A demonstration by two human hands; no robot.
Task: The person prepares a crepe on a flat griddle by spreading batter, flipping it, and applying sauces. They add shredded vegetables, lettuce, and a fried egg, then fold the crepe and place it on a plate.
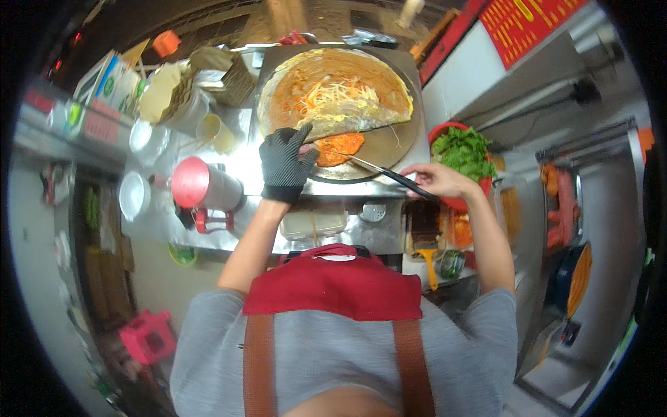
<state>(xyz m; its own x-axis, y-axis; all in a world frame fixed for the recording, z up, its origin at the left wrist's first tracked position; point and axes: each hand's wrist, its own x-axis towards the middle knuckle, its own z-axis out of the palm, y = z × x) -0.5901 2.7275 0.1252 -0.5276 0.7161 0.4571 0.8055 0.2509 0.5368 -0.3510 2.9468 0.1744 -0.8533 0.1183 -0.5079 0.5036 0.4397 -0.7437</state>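
Observation:
A large crepe (292, 78) lies on a round griddle (401, 151), its near edge folded over shredded filling (338, 94). In front of the fold, on the bare griddle, rests a flat orange-red sauced piece of food (341, 147). My left hand (285, 161), in a grey-and-black knit glove, is at the left end of that piece; a small pinkish item shows at its fingertips, too small to name. Bare, my right hand (435, 180) grips the black handle of a long thin metal utensil (388, 172), probably a spatula or knife, whose tip reaches the orange-red piece.
Lettuce (461, 151) fills a red bowl right of the griddle. To the left stand a red-lidded canister (193, 182), a cup (214, 134) and paper bags (164, 94). Nearer me are a lidded container (312, 221), a shaker (373, 211) and a yellow-handled scraper brush (428, 266).

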